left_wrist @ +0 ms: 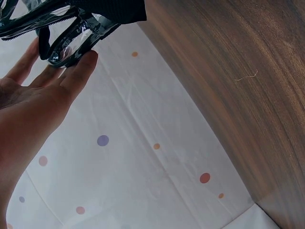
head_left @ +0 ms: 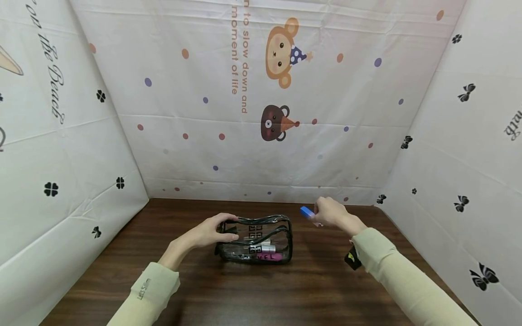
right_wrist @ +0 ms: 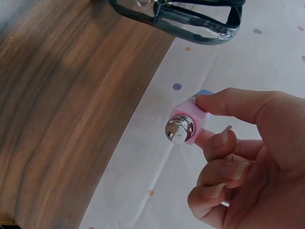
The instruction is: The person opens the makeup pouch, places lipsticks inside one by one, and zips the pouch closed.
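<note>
A clear toiletry bag (head_left: 281, 246) with black trim stands upright on the table. Inside lie a pink item (head_left: 269, 256) and a tube with a silvery part (head_left: 268, 248). My left hand (head_left: 213, 230) grips the bag's left upper end, thumb on the front and fingers over the top edge. To the right of the bag, my right hand (head_left: 332, 212) holds a small pink-and-blue spray bottle (right_wrist: 188, 118) above the table. Thumb and index finger pinch it, and its silver top (right_wrist: 179, 130) faces the right wrist camera. The other fingers curl beneath.
The dark wooden table (head_left: 261, 294) is enclosed on three sides by white printed sheets (head_left: 228, 154). A black device (head_left: 352, 259) hangs at the right wrist by the sleeve cuff. A thin thread (left_wrist: 247, 77) lies on the wood in the left wrist view.
</note>
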Motion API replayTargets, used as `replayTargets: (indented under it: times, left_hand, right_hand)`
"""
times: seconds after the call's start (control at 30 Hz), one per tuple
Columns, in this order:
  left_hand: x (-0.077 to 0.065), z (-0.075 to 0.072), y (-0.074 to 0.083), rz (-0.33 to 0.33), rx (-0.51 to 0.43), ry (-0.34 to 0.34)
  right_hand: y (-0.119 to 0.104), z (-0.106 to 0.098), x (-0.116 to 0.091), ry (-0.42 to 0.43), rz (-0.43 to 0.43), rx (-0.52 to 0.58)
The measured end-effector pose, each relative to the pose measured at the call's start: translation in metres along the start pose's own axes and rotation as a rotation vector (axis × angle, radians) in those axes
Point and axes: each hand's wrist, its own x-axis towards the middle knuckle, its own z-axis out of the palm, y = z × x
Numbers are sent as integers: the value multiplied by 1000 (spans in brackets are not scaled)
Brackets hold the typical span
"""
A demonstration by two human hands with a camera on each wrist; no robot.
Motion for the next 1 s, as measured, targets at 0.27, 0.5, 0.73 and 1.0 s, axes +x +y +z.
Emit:
replayTargets:
  times: [0.27, 0.5, 0.73, 1.0]
  left_hand:
    - [1, -2, -1, 9, 6, -7]
    - [1, -1, -1, 21, -5, -9]
    - [0, -1, 0, 13, -3, -7]
    - [1, -1, -1, 21, -2, -14]
  right_hand:
    - [-14, -6, 3, -17, -22, 19]
    - [-27, -9, 2, -10, -42, 24]
    - [-42, -14, 3, 0, -72, 12]
    - [-58, -18, 8, -8, -99, 2]
